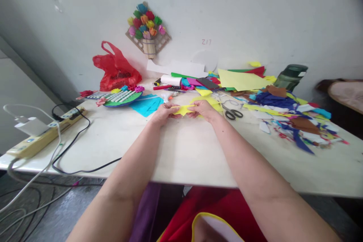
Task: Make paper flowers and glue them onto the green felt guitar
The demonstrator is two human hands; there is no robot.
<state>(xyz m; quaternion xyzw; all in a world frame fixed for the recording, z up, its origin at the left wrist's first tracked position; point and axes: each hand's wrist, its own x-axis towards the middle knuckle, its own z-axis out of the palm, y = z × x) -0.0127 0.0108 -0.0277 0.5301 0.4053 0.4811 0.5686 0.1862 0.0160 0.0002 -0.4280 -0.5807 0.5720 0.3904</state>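
Note:
A small yellow paper piece point(183, 110) is stretched between my two hands above the white table point(195, 155). My left hand point(165, 113) pinches its left end, and my right hand point(203, 110) pinches its right end. More yellow paper point(213, 103) lies just behind my right hand. Black-handled scissors point(233, 114) rest on the table right of my right hand. Light blue paper point(147, 105) lies behind and left of my left hand.
Colourful scraps point(306, 121) spread over the right side, near a dark green bottle point(290, 76). At the left are a power strip point(42, 140) with cables, a red plastic bag point(116, 70) and a round green craft piece point(121, 99). Paper sheets point(241, 80) lie along the wall.

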